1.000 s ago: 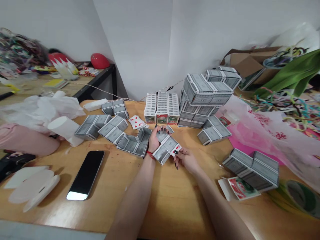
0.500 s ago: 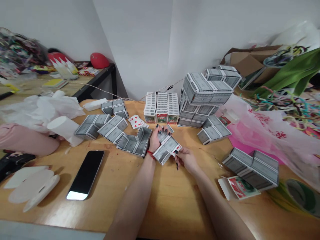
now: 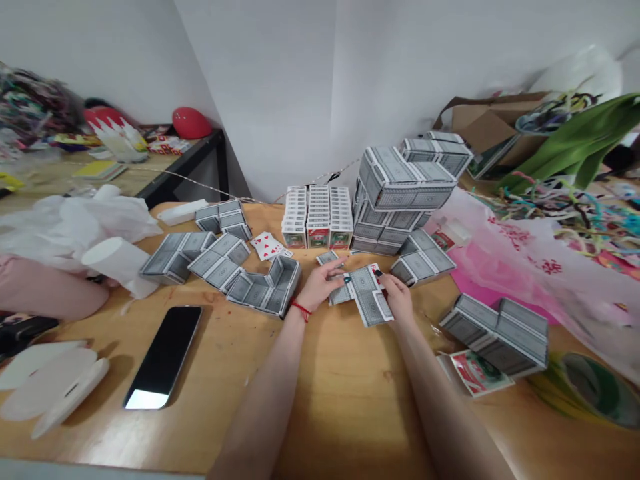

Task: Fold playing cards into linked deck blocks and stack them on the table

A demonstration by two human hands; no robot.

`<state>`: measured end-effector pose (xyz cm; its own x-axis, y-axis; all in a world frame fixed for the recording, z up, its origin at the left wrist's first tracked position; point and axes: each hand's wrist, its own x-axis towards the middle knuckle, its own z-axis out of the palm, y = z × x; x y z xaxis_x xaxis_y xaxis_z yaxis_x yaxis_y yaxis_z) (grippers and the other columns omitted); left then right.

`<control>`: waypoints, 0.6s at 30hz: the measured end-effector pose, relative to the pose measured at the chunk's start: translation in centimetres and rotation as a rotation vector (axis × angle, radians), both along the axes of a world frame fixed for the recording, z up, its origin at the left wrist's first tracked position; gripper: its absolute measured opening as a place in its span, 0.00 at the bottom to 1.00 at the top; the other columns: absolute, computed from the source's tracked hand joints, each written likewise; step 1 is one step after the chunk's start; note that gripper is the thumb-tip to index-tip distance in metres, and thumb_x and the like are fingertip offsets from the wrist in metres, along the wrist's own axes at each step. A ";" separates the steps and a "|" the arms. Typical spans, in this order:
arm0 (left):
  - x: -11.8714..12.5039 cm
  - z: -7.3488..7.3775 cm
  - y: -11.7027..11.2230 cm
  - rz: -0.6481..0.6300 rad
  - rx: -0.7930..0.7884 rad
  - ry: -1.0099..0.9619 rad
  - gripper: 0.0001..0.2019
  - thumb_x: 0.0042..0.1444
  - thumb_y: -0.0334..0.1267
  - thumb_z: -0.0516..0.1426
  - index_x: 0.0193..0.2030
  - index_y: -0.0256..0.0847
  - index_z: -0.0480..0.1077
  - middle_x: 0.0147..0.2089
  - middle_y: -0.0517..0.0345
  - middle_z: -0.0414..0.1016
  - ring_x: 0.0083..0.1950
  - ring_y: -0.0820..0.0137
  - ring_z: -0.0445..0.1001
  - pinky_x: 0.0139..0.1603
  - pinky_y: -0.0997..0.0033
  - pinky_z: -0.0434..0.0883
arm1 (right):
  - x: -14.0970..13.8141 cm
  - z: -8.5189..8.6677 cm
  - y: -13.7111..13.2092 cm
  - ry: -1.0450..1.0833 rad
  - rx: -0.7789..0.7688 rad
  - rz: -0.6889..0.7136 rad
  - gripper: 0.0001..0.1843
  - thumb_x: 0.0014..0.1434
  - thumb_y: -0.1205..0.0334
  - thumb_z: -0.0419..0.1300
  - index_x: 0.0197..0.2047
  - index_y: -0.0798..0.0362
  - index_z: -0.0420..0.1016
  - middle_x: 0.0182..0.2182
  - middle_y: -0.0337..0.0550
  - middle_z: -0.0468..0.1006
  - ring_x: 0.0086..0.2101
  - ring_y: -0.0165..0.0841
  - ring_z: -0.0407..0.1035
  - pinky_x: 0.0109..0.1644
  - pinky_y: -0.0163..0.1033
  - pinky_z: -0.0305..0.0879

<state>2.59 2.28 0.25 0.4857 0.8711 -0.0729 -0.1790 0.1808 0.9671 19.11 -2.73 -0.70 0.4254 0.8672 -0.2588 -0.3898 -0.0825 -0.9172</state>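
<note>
Between my hands is a flat piece of interlocked playing cards (image 3: 367,297), grey patterned backs up. My left hand (image 3: 319,288), with a red string at the wrist, grips its left side, the thumb on top. At the right side my right hand (image 3: 399,295) pinches the cards near a corner where a red-marked face shows. Another grey-backed card (image 3: 327,257) lies just beyond my left fingers. Left of my hands stands an open folded-card block (image 3: 267,287), with face-up cards (image 3: 267,247) behind it.
Rows of card boxes (image 3: 319,217) stand at the back, beside a tall stack of card blocks (image 3: 405,180). More card blocks (image 3: 495,333) lie right, near green tape (image 3: 595,387). A phone (image 3: 165,357) and paper roll (image 3: 117,263) are on the left.
The card piece has moved right and turned flatter. My left hand has rolled from palm-up beneath it to back-up at its left side. My right hand has moved up and right along its edge.
</note>
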 end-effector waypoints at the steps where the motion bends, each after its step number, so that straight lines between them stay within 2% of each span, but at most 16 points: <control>1: 0.1 -0.2 0.0 -0.023 0.015 0.054 0.25 0.40 0.35 0.62 0.49 0.37 0.68 0.40 0.52 0.75 0.40 0.68 0.71 0.41 0.71 0.65 | 0.1 0.0 0.0 0.000 -0.019 0.012 0.12 0.38 0.55 0.65 0.19 0.55 0.70 0.14 0.31 0.67 0.17 0.24 0.58 0.19 0.30 0.53; 3: 0.4 -0.6 0.1 -0.011 0.039 0.125 0.19 0.40 0.38 0.62 0.42 0.35 0.72 0.38 0.53 0.75 0.37 0.69 0.70 0.39 0.71 0.65 | 0.1 0.1 0.0 0.070 -0.062 0.040 0.14 0.41 0.53 0.64 0.21 0.55 0.70 0.16 0.34 0.70 0.17 0.26 0.61 0.20 0.31 0.56; 4: 0.5 -0.8 0.2 0.040 0.050 0.148 0.16 0.41 0.40 0.61 0.39 0.35 0.73 0.37 0.54 0.75 0.36 0.70 0.70 0.38 0.72 0.65 | 0.0 0.1 0.1 0.134 -0.068 0.052 0.14 0.42 0.51 0.63 0.22 0.54 0.71 0.17 0.35 0.72 0.19 0.27 0.63 0.22 0.32 0.59; 7: 0.9 -1.2 0.4 0.301 0.069 0.154 0.12 0.47 0.42 0.57 0.36 0.36 0.72 0.33 0.57 0.73 0.34 0.72 0.68 0.36 0.74 0.64 | -0.3 0.5 0.1 0.315 0.023 0.124 0.18 0.48 0.44 0.57 0.27 0.53 0.71 0.23 0.40 0.76 0.25 0.33 0.69 0.28 0.37 0.65; 10: 1.5 -1.5 0.4 0.501 0.080 0.069 0.09 0.50 0.39 0.55 0.37 0.38 0.67 0.35 0.58 0.71 0.37 0.73 0.67 0.39 0.75 0.63 | -0.7 1.0 0.0 0.360 0.150 0.260 0.23 0.48 0.40 0.53 0.31 0.52 0.71 0.29 0.43 0.77 0.31 0.37 0.71 0.31 0.42 0.68; 12: 2.0 -1.5 0.1 0.484 0.071 0.001 0.08 0.50 0.35 0.54 0.38 0.39 0.65 0.36 0.58 0.71 0.39 0.73 0.67 0.41 0.75 0.63 | -1.0 1.1 0.0 0.310 0.174 0.261 0.20 0.45 0.43 0.58 0.33 0.52 0.71 0.31 0.44 0.77 0.33 0.38 0.71 0.33 0.42 0.68; 14: 2.3 -1.2 -0.3 0.352 0.027 -0.053 0.11 0.49 0.32 0.54 0.41 0.40 0.63 0.36 0.58 0.71 0.37 0.73 0.68 0.40 0.74 0.63 | -1.4 0.9 0.0 0.217 0.160 0.161 0.17 0.40 0.53 0.65 0.34 0.52 0.71 0.33 0.44 0.77 0.34 0.38 0.71 0.34 0.42 0.68; 16: 2.5 -0.7 -0.7 0.244 -0.018 -0.086 0.17 0.48 0.29 0.54 0.46 0.41 0.61 0.35 0.59 0.72 0.36 0.72 0.69 0.37 0.73 0.64 | -1.6 0.6 0.0 0.162 0.143 0.063 0.18 0.38 0.59 0.66 0.35 0.53 0.72 0.35 0.44 0.77 0.34 0.38 0.71 0.34 0.41 0.68; 18: 2.5 -0.3 -0.8 0.223 -0.021 -0.106 0.21 0.46 0.28 0.54 0.50 0.42 0.60 0.36 0.59 0.72 0.36 0.72 0.69 0.37 0.74 0.63 | -1.7 0.3 0.1 0.152 0.133 0.046 0.17 0.37 0.61 0.67 0.34 0.55 0.72 0.35 0.45 0.77 0.33 0.37 0.71 0.34 0.40 0.68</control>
